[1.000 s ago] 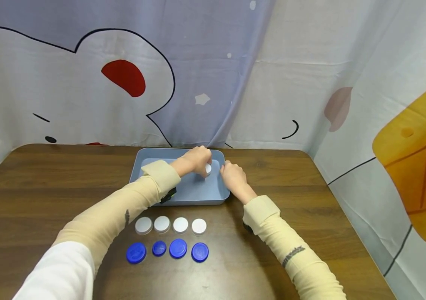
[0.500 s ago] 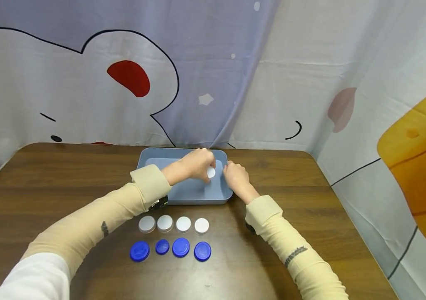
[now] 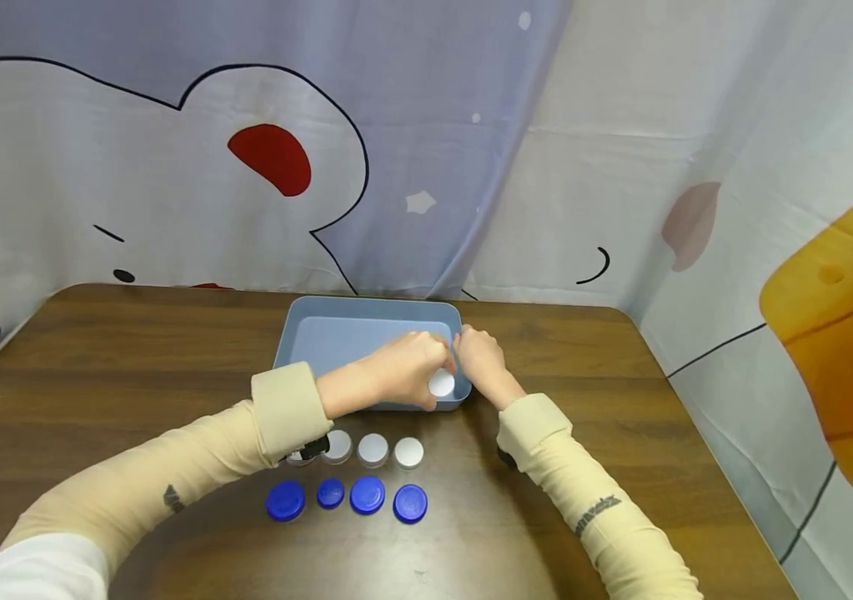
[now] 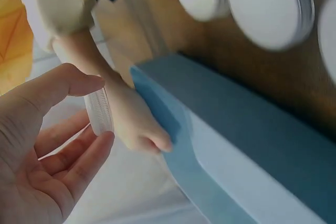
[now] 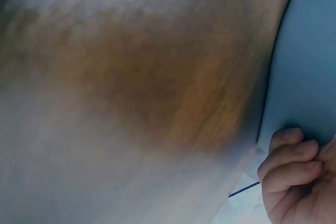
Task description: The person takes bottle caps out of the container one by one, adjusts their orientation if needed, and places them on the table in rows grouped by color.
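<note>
Between thumb and fingertips, my left hand [image 3: 413, 368] pinches a white ridged bottle cap [image 3: 442, 383] over the near right corner of a blue-grey tray [image 3: 343, 335]. The left wrist view shows this cap [image 4: 101, 111] edge-on, apart from the tray's wall [image 4: 236, 129]. My right hand [image 3: 480, 357] grips the tray's right rim; its curled fingers [image 5: 289, 174] lie against the outer wall in the right wrist view. In front of the tray stands a row of white round caps [image 3: 373, 449], partly hidden by my left wrist. A row of blue caps [image 3: 368, 495] lies nearer.
The tray stands on a brown wooden table [image 3: 171, 342] near its back edge. Behind the table hangs a printed curtain [image 3: 426, 142], which also runs along the right side.
My left hand has lifted the white cap from the tray's inside and brought it nearer and to the right. My right hand stays at the tray's right rim. The view has shifted slightly.
</note>
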A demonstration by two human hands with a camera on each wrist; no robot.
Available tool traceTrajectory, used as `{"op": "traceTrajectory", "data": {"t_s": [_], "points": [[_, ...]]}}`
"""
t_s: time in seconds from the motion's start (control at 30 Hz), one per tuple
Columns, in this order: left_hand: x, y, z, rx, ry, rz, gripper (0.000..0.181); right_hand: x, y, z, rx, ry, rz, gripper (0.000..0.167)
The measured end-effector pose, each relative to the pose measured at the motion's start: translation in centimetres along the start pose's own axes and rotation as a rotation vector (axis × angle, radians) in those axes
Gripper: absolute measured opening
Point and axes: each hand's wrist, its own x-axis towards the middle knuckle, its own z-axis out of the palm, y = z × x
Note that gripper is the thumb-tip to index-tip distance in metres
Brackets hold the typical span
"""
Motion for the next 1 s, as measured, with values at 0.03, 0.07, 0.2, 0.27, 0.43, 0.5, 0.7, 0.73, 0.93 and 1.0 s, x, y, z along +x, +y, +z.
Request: {"op": "traceTrajectory", "data": {"t_s": [0.03,0.07,0.2,0.27,0.43,0.5,0.7,0.73,0.93,1.0], "points": [[-0.1,0.3,0.1,-0.001,-0.001,0.012,0.038,0.0,0.0,0.0,0.001,-0.006,-0.001,0.029],[-0.2,0.7,0.2,-0.002,-0.002,0.024,0.038,0.1,0.1,0.0,0.001,-0.011,-0.002,0.029],[-0.2,2.0,1.0,0.011,-0.024,0.066,0.038,-0.1,0.5,-0.3,0.007,-0.022,0.002,0.029],[-0.2,2.7,1.5,0.022,-0.045,0.082,0.038,-0.3,0.7,-0.4,0.009,-0.021,0.001,0.028],[0.0,3.7,2.9,0.039,-0.105,0.102,0.035,-0.5,1.2,-0.5,0.016,-0.01,0.0,0.027],[0.1,4.0,3.4,0.049,-0.123,0.099,0.035,-0.4,1.3,-0.6,0.015,-0.006,0.005,0.027],[0.2,4.4,4.7,0.064,-0.169,0.11,0.034,-0.3,1.5,-0.6,0.01,0.0,0.004,0.027],[0.2,4.4,4.9,0.059,-0.173,0.112,0.034,-0.3,1.5,-0.6,0.013,0.0,0.003,0.027],[0.2,4.1,5.6,0.06,-0.176,0.128,0.031,-0.4,1.4,-0.7,0.016,0.004,-0.002,0.028],[0.1,4.0,5.8,0.065,-0.186,0.136,0.027,-0.4,1.3,-0.7,0.014,0.0,0.003,0.028]]}}
